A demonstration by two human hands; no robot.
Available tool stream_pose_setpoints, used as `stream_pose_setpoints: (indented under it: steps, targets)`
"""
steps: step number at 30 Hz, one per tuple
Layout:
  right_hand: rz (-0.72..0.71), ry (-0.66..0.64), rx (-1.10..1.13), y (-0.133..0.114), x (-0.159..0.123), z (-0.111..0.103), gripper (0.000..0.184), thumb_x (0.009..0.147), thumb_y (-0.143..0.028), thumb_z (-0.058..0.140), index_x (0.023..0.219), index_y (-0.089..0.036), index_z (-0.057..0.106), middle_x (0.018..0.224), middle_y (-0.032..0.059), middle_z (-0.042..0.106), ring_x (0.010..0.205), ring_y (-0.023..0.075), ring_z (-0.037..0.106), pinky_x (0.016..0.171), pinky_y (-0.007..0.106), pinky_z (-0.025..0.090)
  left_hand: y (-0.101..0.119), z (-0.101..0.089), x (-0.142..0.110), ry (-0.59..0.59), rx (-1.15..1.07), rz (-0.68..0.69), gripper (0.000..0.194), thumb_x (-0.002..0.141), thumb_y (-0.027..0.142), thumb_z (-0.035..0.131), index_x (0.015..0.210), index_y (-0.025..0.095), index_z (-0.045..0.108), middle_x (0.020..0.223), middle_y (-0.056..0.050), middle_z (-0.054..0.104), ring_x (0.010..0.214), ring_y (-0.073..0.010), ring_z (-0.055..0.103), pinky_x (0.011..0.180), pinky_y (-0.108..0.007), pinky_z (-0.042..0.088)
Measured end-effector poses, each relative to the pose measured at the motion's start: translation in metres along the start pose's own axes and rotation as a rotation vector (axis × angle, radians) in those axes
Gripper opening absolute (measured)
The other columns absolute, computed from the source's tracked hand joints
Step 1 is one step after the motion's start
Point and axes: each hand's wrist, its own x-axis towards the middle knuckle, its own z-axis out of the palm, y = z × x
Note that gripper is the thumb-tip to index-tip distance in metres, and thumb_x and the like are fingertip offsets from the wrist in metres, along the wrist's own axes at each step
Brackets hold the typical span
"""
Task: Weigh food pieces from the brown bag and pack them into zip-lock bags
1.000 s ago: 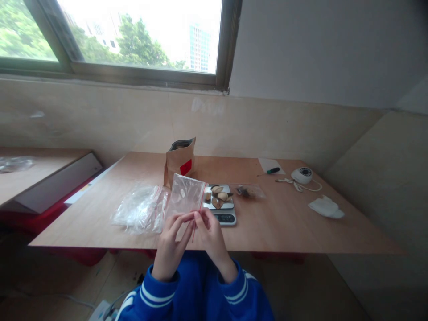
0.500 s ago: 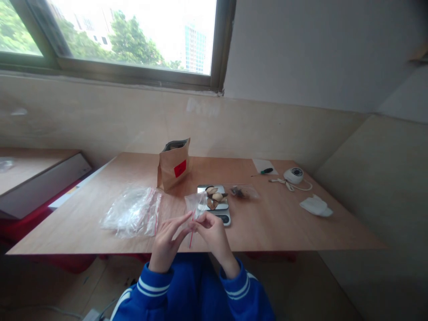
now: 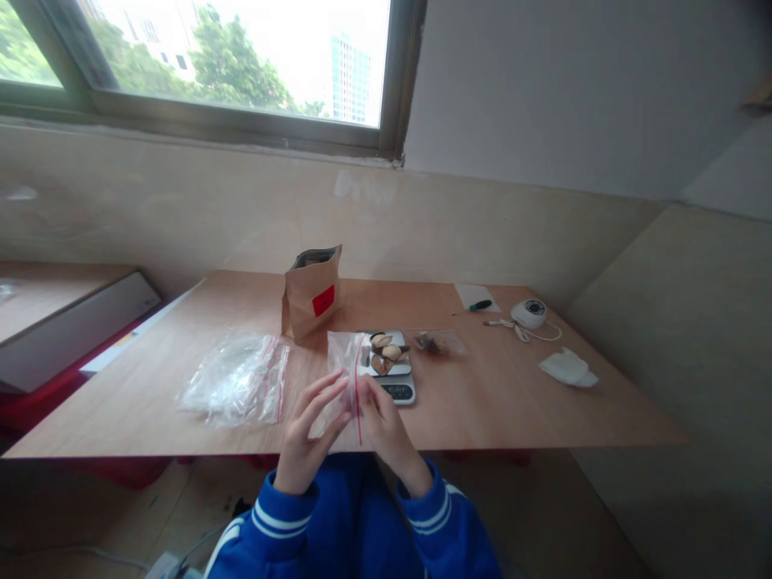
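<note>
A clear zip bag [image 3: 345, 351] with a red seal line stands between my two hands over the table's near edge. My right hand [image 3: 389, 430] pinches it by the red seal. The fingers and thumb of my left hand [image 3: 301, 434] curve around its left side, touching the plastic. Just behind my right hand sits a digital kitchen scale [image 3: 405, 394], partly covered by the bag. Several brown and whitish dried pieces [image 3: 389, 352] lie on its pan. A flat clear bag with dark pieces [image 3: 433, 344] rests to the right of the scale.
An open kraft paper pouch [image 3: 305, 301] with a red label stands behind the scale. A pile of clear zip bags [image 3: 232, 382] lies at left. To the right are a screwdriver [image 3: 481, 305] on paper, a white dome camera [image 3: 527, 314] with cable, and a crumpled white wrapper [image 3: 568, 368].
The zip bag has been raised and turned more upright, its red seal moving slightly right. My right fingers have shifted along the seal, and my left fingers have spread a little.
</note>
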Motion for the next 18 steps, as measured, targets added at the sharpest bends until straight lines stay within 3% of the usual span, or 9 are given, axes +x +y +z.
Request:
stream_pose_setpoints:
  steps: [4, 9, 12, 14, 18]
  targets:
    - [0.040, -0.099, 0.020, 0.000, 0.006, -0.004, 0.037, 0.088, -0.055, 0.050, 0.080, -0.019, 0.058, 0.072, -0.0001, 0.060, 0.068, 0.0148, 0.059, 0.067, 0.027, 0.049, -0.006, 0.001, 0.000, 0.230, 0.019, -0.059, 0.015, 0.084, 0.024, 0.061, 0.096, 0.022, 0.070, 0.092, -0.004, 0.072, 0.087, -0.0189, 0.067, 0.079, -0.032, 0.054]
    - [0.124, 0.061, -0.006, 0.002, 0.018, -0.031, 0.036, 0.084, -0.055, 0.055, 0.081, -0.019, 0.060, 0.063, -0.0010, 0.060, 0.057, 0.0139, 0.059, 0.058, 0.026, 0.050, -0.002, -0.006, 0.027, 0.581, 0.029, -0.203, 0.015, 0.082, 0.031, 0.063, 0.088, 0.018, 0.068, 0.083, -0.003, 0.072, 0.074, -0.0152, 0.065, 0.076, -0.030, 0.052]
    - [0.060, 0.066, -0.132, -0.002, 0.026, -0.044, 0.033, 0.088, -0.049, 0.052, 0.084, -0.019, 0.063, 0.066, 0.0009, 0.063, 0.062, 0.0152, 0.060, 0.062, 0.027, 0.050, -0.001, -0.007, 0.039, 0.563, 0.027, -0.224, 0.019, 0.082, 0.035, 0.062, 0.087, 0.017, 0.066, 0.082, -0.003, 0.071, 0.072, -0.0142, 0.064, 0.071, -0.029, 0.052]
    - [-0.024, 0.080, -0.291, -0.003, 0.033, -0.050, 0.030, 0.092, -0.043, 0.047, 0.093, -0.019, 0.065, 0.085, 0.0049, 0.067, 0.078, 0.0176, 0.063, 0.071, 0.029, 0.051, -0.002, -0.005, 0.041, 0.534, 0.072, -0.224, 0.019, 0.083, 0.036, 0.061, 0.087, 0.018, 0.066, 0.084, -0.003, 0.069, 0.074, -0.0144, 0.063, 0.069, -0.028, 0.051]
    - [-0.215, 0.027, -0.852, 0.010, 0.051, -0.050, 0.026, 0.090, -0.024, 0.048, 0.112, -0.018, 0.060, 0.117, 0.0110, 0.061, 0.108, 0.0241, 0.053, 0.093, 0.040, 0.045, -0.009, -0.001, 0.034, 0.527, 0.183, -0.203, 0.019, 0.084, 0.037, 0.060, 0.089, 0.019, 0.065, 0.093, -0.004, 0.068, 0.089, -0.0175, 0.062, 0.081, -0.032, 0.050]
